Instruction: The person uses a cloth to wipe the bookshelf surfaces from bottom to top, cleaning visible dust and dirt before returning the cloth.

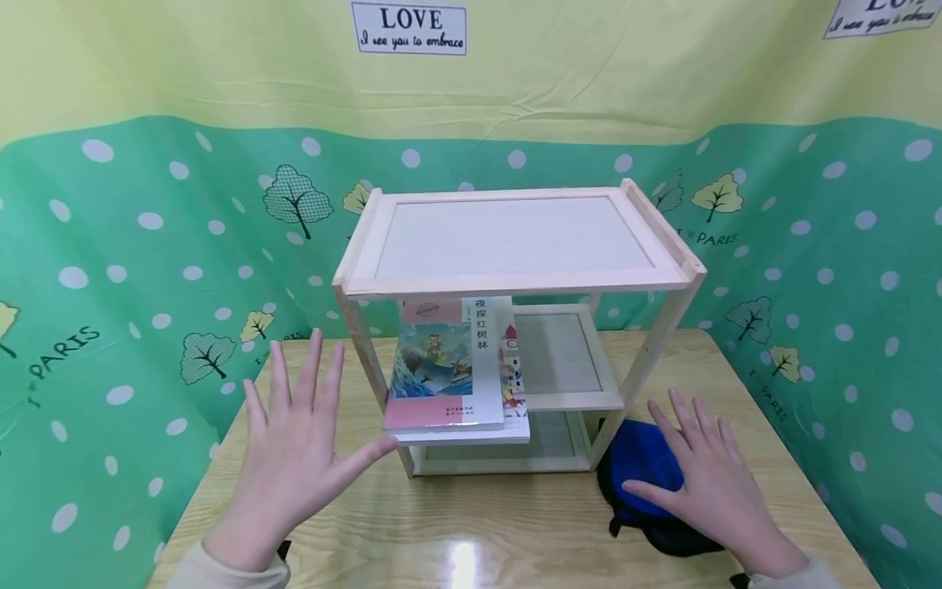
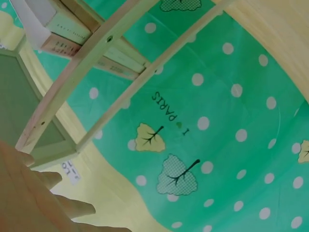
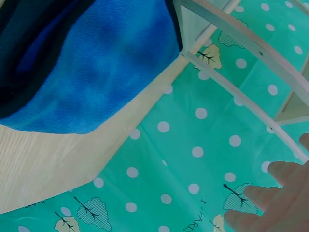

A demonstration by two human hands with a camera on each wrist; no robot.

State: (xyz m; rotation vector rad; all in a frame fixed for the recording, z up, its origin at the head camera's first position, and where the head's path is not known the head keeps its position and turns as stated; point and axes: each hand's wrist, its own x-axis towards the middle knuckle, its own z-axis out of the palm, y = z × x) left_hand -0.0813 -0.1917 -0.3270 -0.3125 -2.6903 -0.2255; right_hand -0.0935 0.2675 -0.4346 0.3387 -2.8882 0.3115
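With fingers spread, my left hand hovers left of the white wooden shelf, its thumb tip near the books' front corner in the head view. My right hand is spread too, above a blue item with black edging that lies by the shelf's right leg. Neither hand holds anything. Two books lie stacked on the middle tier, jutting past its front edge. The upper book has a pink and white cover with a sea picture; the lower book is mostly covered.
The shelf has three tiers and stands on a light wood table. A green and yellow patterned cloth hangs behind and on both sides. In the right wrist view, the blue item looks soft and fleecy.
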